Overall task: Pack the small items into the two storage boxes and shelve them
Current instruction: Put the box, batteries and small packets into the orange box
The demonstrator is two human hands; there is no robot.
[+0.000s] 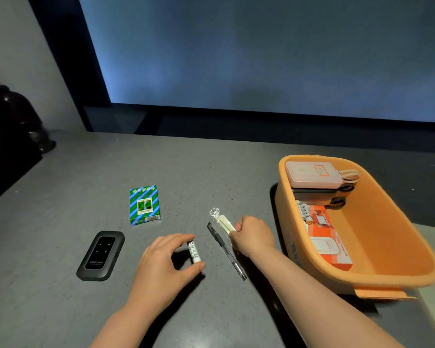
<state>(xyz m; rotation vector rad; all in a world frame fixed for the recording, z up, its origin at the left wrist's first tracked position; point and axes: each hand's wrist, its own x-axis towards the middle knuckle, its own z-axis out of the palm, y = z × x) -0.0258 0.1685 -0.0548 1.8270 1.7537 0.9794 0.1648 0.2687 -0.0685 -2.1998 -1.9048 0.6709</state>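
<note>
An orange storage box [397,217] stands at the right on the grey table, holding a pink power bank [312,175], a dark item beneath it, batteries [303,211] and an orange-and-white carton [329,243]. My left hand [166,267] pinches a white battery [194,252] between thumb and fingers at the table surface. My right hand [253,236] grips a small clear-wrapped pale packet [221,219]. A dark pen [226,251] lies on the table between the hands. Further left lie a green-and-blue striped carton [144,204] and a black oblong device [101,254].
A large dark screen [261,51] rises behind the table's far edge. Dark rounded objects [23,116] stand at the far left. An orange flap [379,293] sticks out under the box near the front right.
</note>
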